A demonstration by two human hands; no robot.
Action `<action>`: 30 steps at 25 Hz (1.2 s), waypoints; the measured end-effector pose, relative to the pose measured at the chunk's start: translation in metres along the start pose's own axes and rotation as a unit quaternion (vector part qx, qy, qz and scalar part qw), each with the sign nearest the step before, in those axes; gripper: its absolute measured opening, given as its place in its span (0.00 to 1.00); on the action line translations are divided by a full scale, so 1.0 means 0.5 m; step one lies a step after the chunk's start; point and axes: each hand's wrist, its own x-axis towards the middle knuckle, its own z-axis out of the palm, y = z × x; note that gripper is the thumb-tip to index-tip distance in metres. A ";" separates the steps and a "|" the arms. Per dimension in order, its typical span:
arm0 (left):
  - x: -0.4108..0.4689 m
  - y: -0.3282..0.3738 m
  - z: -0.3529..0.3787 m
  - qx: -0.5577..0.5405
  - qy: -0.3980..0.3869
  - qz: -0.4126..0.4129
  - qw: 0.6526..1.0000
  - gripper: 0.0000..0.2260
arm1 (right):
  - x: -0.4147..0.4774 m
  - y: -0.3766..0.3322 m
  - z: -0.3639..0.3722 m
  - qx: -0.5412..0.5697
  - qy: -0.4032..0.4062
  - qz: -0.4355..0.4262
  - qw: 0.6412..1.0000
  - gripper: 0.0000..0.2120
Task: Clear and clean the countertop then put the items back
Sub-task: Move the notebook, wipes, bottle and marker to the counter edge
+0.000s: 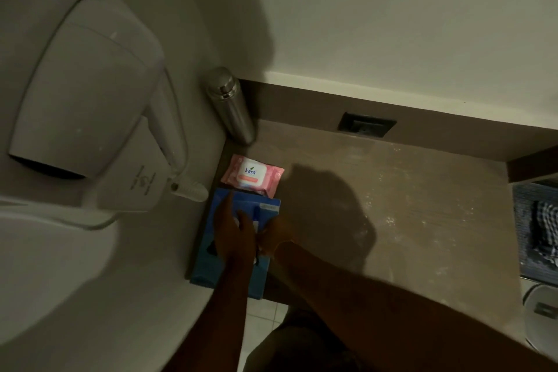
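Both hands rest on the blue tissue box [232, 238], which lies flat at the counter's left edge, about 8 o'clock from the counter's middle. The left hand [234, 229] lies spread across the box top, fingers pointing to 12 o'clock; the right hand [276, 235] curls narrow against the box's right side at the slot. Whether it pinches a tissue I cannot tell (something pale shows between the hands, but it is blurred). The two-handed hold looks meant to steady or square the box against the wall.

Just beyond the box, at 12 o'clock from it and touching or nearly so, lies the pink wipes pack [252, 175], label up. Farther on, in the back-left corner, the steel bottle [231, 106] stands upright against the wall. The three sit in a line along the left wall, which leaves the rest of the counter [407, 205] open; I judge this the putting-back stage.

The brown surface shows pale streaks and specks at 3 o'clock, perhaps moisture. A dark socket plate [367, 125] sits in the back upstand. A wall-mounted hair dryer [87, 93] hangs at 9 o'clock. The room is dim, with pale walls and floor tiles below.
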 end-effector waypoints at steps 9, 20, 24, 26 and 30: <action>-0.086 0.074 0.025 0.182 -0.096 0.260 0.944 0.20 | -0.115 0.115 -0.182 -0.093 0.166 -0.138 0.972 0.17; -0.284 0.260 0.223 0.305 -0.221 0.369 0.850 0.31 | -0.227 0.442 -0.400 -0.193 0.351 -0.147 0.904 0.36; -0.412 0.278 0.291 0.326 -0.237 0.370 0.837 0.32 | -0.283 0.647 -0.515 -0.160 0.400 -0.108 0.896 0.35; -0.455 0.280 0.319 0.335 -0.231 0.349 0.844 0.32 | -0.306 0.761 -0.595 -0.167 0.428 -0.068 0.886 0.34; -0.514 0.285 0.346 0.329 -0.239 0.315 0.858 0.33 | -0.334 0.932 -0.742 -0.131 0.490 0.001 0.862 0.27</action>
